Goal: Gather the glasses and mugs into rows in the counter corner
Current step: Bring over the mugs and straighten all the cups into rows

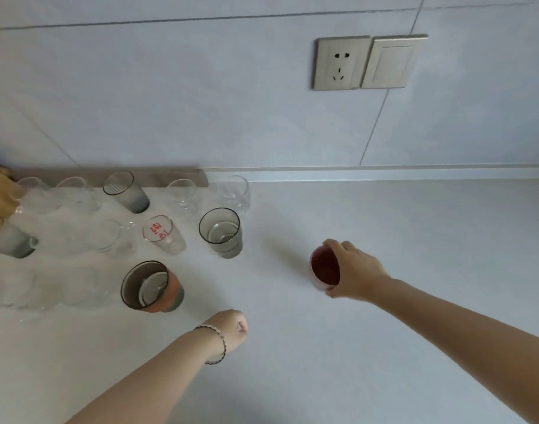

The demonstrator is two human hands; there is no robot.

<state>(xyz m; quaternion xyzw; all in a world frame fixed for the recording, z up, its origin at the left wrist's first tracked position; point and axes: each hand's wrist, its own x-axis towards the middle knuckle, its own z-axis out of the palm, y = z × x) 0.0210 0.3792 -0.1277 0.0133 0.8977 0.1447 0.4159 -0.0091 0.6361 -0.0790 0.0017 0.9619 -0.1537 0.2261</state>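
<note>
Head view, reading left to right: I see the gathered glasses (124,191) packed in rows at the desk's (384,332) far left corner, the grey-and-orange mug (152,287) nearest me. My left hand (231,327) is curled shut on nothing near it, while my right hand (353,270) is clamped around the red cup (323,270), well apart toward the middle. I judge sliding that cup in fast could knock the crowded clear glasses, which are hard to see.

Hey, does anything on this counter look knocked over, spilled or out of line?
Nothing is tipped or spilled. Only the red cup, held in the right hand, sits apart from the grouped glasses on the left.
</note>
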